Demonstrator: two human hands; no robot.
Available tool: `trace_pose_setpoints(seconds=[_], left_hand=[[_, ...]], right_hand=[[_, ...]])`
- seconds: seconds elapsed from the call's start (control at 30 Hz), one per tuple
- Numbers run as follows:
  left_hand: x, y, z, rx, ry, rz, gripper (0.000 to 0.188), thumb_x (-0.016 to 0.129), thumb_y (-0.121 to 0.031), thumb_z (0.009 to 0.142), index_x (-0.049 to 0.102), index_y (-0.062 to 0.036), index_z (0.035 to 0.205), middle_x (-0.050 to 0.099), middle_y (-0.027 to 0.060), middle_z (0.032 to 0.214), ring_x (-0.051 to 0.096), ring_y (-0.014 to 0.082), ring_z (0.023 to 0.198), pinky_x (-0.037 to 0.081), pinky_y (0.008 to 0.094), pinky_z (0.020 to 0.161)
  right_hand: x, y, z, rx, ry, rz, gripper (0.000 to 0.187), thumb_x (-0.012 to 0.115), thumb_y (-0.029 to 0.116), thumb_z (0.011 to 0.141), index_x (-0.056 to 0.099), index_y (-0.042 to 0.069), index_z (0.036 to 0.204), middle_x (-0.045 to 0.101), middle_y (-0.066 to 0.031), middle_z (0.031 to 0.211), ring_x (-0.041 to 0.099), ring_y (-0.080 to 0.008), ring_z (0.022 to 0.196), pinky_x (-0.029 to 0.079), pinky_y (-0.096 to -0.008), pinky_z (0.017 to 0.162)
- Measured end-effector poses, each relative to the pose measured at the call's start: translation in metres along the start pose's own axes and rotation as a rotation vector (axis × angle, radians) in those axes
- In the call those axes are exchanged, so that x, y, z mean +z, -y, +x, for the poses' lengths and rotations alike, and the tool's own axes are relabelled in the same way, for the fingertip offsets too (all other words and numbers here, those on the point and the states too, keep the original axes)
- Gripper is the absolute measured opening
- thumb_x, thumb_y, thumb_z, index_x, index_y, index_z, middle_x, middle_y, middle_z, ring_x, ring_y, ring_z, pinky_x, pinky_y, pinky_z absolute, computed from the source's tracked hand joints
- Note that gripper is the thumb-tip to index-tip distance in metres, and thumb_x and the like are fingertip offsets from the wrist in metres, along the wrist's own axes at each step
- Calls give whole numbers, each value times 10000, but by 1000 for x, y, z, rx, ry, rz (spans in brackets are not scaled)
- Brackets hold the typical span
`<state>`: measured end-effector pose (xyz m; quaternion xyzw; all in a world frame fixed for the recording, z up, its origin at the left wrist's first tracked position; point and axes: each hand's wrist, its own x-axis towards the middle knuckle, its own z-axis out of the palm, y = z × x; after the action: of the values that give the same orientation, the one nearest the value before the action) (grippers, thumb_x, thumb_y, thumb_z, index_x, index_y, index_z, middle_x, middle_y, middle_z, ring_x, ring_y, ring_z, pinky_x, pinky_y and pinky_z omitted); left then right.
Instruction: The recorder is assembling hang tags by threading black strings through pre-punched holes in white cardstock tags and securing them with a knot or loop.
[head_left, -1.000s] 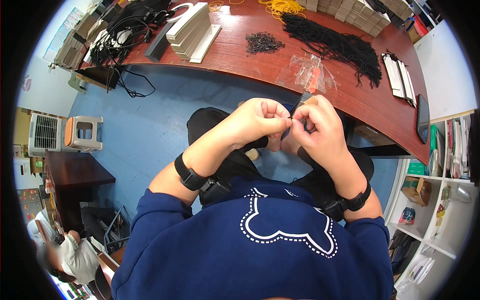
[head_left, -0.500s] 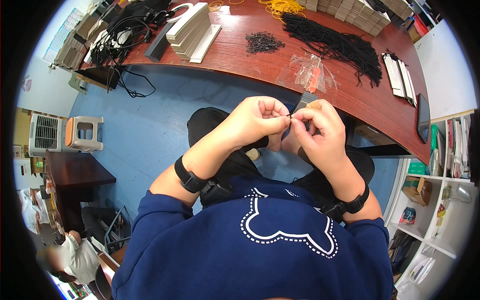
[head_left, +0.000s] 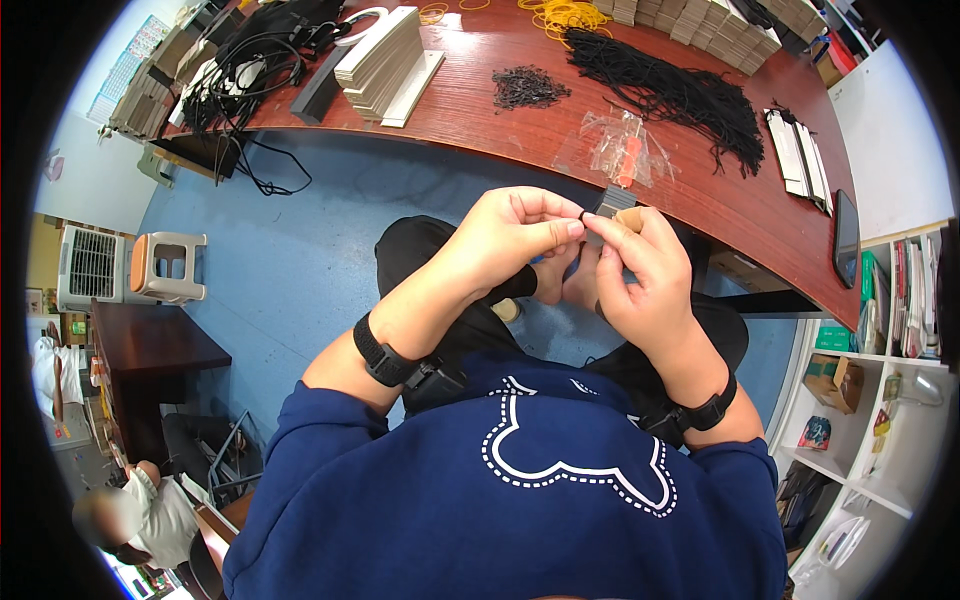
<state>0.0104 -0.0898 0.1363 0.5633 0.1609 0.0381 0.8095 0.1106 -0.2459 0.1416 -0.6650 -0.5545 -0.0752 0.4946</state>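
Observation:
Over my lap, just short of the table's edge, my two hands meet at the fingertips. My left hand (head_left: 525, 236) pinches a small black piece (head_left: 583, 215) between thumb and forefinger; it is too small to name. My right hand (head_left: 645, 265) has its forefinger stretched to that piece, with the thumb spread apart below it and the other fingers curled. Whether anything lies under those curled fingers is hidden. Behind the right fingers a grey stack (head_left: 618, 198) shows at the table's edge.
On the red-brown table (head_left: 470, 110) lie a heap of small black pieces (head_left: 528, 87), a bundle of black cords (head_left: 670, 95), clear plastic wrapping (head_left: 625, 145), stacked white card strips (head_left: 385, 70) and a phone (head_left: 847, 235). White shelves (head_left: 850, 440) stand at right; a person (head_left: 165, 525) sits at left.
My right thumb has come away from the forefinger and dropped lower, while that forefinger has moved up onto the black piece. My left hand keeps its pinch, almost unmoved.

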Motion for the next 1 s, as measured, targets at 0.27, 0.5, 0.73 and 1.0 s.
trace_pose_setpoints(seconds=[0.27,0.5,0.73,1.0], left_hand=[[4,-9,-3,17,15,115,120,649,-75,859,631,-9,958,648,7,834,573,47,707,477,189,654],[13,-25,-13,262,-79,709,89,686,-74,804,662,-8,858,619,5,764,548,52,649,462,215,595],[20,-26,-15,285,-61,765,102,700,-66,776,661,-2,846,600,28,738,551,77,628,461,224,574],[22,-30,-19,337,-63,844,93,696,-59,773,655,-4,836,583,37,711,552,89,601,457,232,542]], right_hand=[[-4,0,-2,533,-30,542,218,615,0,805,651,26,1019,443,63,722,370,1,601,295,-175,509],[-14,-1,3,687,180,479,191,669,36,808,667,10,998,527,49,658,451,-10,538,372,-184,498],[-31,14,10,602,214,486,361,609,31,848,541,-13,1200,562,-101,1055,618,-78,661,471,-209,553],[-15,2,4,769,279,885,126,568,-1,874,524,19,990,581,17,770,545,-32,670,434,-189,572]])
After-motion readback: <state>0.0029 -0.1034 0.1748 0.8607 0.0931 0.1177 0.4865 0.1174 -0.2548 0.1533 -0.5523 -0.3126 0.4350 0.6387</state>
